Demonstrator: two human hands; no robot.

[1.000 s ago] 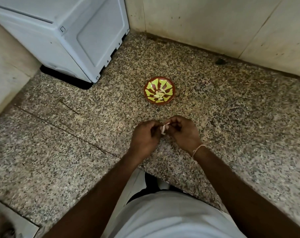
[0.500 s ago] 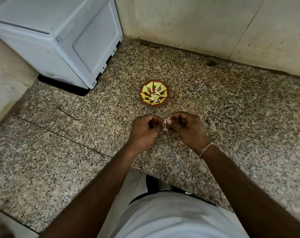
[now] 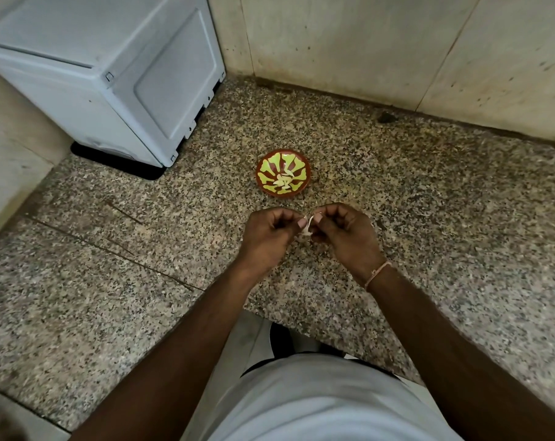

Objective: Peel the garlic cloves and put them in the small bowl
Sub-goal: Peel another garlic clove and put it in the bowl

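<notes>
- Papery white skin hangs from the garlic clove (image 3: 308,226), which is held above the counter (image 3: 460,218) between the two hands, at about 6 o'clock from the small bowl (image 3: 283,172) and near it, not touching.
- Left hand (image 3: 271,237): fingers curled, thumb and forefinger pinching the clove from its side.
- Right hand (image 3: 344,232): fingers curled, fingertips pinching the loose skin at the clove's upper end. A thin band sits on this wrist.
- Step in hand, by judgement: stripping the skin. It would go best with the left hand holding the clove steady while the right draws the skin away in one strip, along the clove's length, rather than tearing it in flakes.
- Recommended: keep the work close over the counter, so that a dropped clove lands beside the bowl and not over the edge at 6 o'clock.
- Bowl contents: several pale pieces, apparently peeled cloves; the count cannot be made out. The bowl is red-brown with a yellow-green pattern.
- Surface: speckled granite, with a seam running from 9 o'clock towards the centre.
- Room: pale tiled walls meet in a corner at 12 o'clock; a white appliance (image 3: 110,74) stands on the counter at 10 o'clock, well apart from the bowl.
- Unpeeled cloves elsewhere: none identifiable.
</notes>
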